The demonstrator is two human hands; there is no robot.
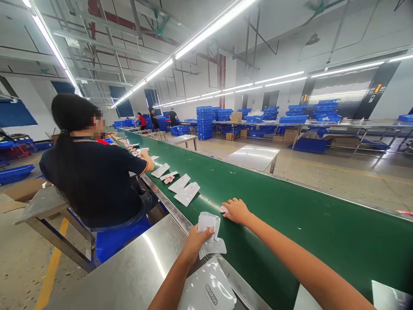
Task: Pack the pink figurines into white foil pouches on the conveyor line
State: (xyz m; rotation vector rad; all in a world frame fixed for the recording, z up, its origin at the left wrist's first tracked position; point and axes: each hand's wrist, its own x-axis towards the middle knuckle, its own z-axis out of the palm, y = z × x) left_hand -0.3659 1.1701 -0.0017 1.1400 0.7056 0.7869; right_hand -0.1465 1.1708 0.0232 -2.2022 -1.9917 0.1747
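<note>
My left hand [195, 242] grips a few white plastic pouches [209, 221], thumb pressed on top, above the belt's near metal edge. Farther right, my right hand [238, 211] is closed, palm down, over the green belt, with a small pale pink piece [224, 209] showing at its fingertips; most of that piece is hidden. Below my left hand lies a stack of white pouches [206, 286] with a dark printed label. More white pouches [187, 193] lie flat along the belt ahead of my hands, and a small pinkish figure-like item [169, 178] rests among them.
A green conveyor belt [258, 185] runs away from me. On its left a co-worker [97, 176] sits, one arm over the belt. A metal table [125, 262] stands at my left. Across the belt are another metal table [253, 156] and stacked blue crates [204, 122].
</note>
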